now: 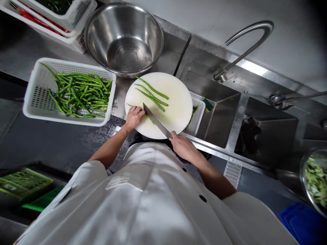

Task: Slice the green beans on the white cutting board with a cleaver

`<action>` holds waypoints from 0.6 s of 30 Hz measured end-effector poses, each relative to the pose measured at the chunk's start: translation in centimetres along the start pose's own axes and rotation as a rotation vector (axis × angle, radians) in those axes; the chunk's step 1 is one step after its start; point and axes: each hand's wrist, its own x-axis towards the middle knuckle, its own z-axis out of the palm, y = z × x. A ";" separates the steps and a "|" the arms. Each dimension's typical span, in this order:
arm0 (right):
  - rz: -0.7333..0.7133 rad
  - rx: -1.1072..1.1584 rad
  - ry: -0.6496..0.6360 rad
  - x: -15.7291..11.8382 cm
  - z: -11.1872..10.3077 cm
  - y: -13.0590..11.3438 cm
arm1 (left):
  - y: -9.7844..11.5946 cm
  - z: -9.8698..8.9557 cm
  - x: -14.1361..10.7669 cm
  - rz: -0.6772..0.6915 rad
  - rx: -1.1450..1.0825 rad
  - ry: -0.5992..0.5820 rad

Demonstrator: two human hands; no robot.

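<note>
A round white cutting board [178, 90] lies in front of me at the sink's edge. My right hand [185, 146] grips the handle of a kitchen knife [157, 122], its blade slanting across the board toward the far left. With fingers curled, my left hand [135, 117] holds a long green chili pepper [150, 119] against the board, and the pepper's end shows beyond the blade. The fingertips are close to the knife's tip. Farther back on the board lie several loose green chili peppers [154, 90], roughly side by side.
Left of the board stands a white perforated basket [34, 92] of green peppers. Behind are a steel bowl [125, 20] and white baskets [79, 37] with red peppers. To the right, a sink [222, 119] with a curved faucet [265, 30] holds another white basket [200, 115], partly under the board.
</note>
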 end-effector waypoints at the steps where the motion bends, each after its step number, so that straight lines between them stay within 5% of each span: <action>1: -0.001 0.000 0.001 0.6 0.1 -0.3 | 0.0 0.0 0.0 0.004 0.000 -0.007; 5: 0.024 -0.005 0.028 3.2 0.5 -1.3 | -0.2 -0.2 -0.2 0.033 0.012 -0.003; 12: -0.017 0.043 0.005 3.5 -0.9 -0.5 | -0.2 0.5 -0.4 0.046 -0.013 0.070; 18: -0.019 0.130 0.072 7.1 0.6 -1.7 | -2.5 -0.4 -0.4 0.006 -0.105 0.116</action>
